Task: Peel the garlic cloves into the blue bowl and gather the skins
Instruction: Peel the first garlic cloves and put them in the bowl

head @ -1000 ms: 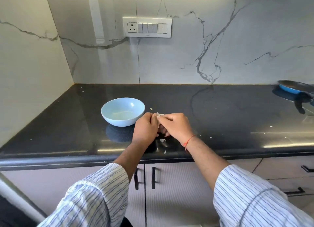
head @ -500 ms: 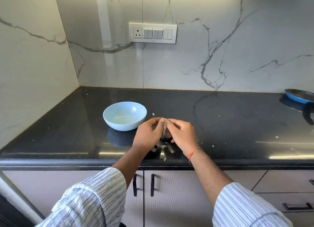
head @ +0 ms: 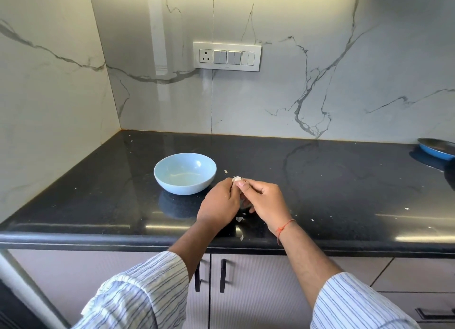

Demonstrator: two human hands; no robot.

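Garlic clove sits pinched between the fingertips of both hands, just above the black countertop near its front edge. The left hand is curled narrow around the clove from the 9 o'clock side, and the right hand closes on it from 3 o'clock, thumb pressed on top; a red thread circles the right wrist. The blue bowl stands upright at about 10 o'clock from the hands, just beside the left knuckles but not touching them; whether any cloves lie inside cannot be told. Scraps of garlic skin lie on the counter below the hands, toward 6 o'clock, with one small flake at 12 o'clock from the left hand. At the far 3 o'clock edge of the counter a blue pan is partly in view. Both forearms wear rolled striped sleeves
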